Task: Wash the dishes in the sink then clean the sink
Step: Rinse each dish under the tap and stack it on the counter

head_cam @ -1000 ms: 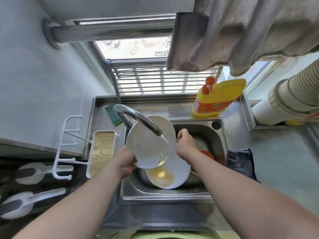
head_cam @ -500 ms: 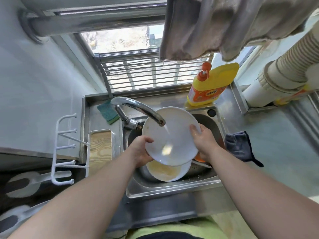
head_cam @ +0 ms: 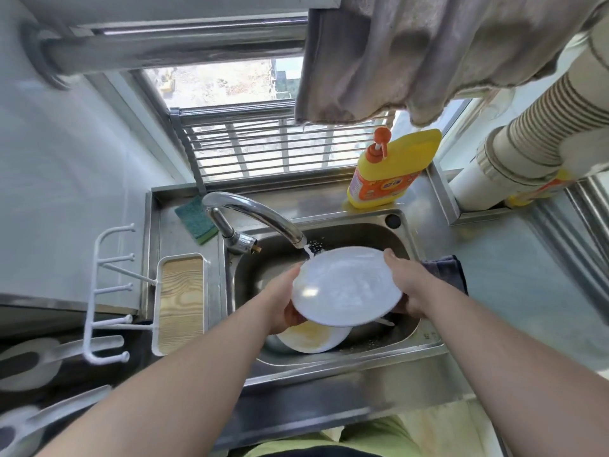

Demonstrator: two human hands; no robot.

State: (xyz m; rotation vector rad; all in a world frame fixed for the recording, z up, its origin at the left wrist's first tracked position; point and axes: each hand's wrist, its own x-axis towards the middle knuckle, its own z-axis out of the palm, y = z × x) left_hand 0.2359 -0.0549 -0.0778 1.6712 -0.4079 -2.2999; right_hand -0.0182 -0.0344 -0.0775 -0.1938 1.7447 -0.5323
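The left hand (head_cam: pixel 280 301) and right hand (head_cam: pixel 407 285) each gripped an opposite edge of the white plate (head_cam: pixel 346 286), held nearly flat over the sink (head_cam: pixel 425 338), above a soiled dish (head_cam: pixel 313 339). The faucet (head_cam: pixel 257 216) stream struck the plate's far-left rim, nearer the left hand. Beyond stood a yellow detergent bottle (head_cam: pixel 392 169); its orange label was unreadable.

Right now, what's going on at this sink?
A person is rinsing a white plate over the sink, gripping its rim with the left hand and the right hand. Water from the tap hits the plate's far edge. A dirty bowl with yellowish residue waits in the basin below.
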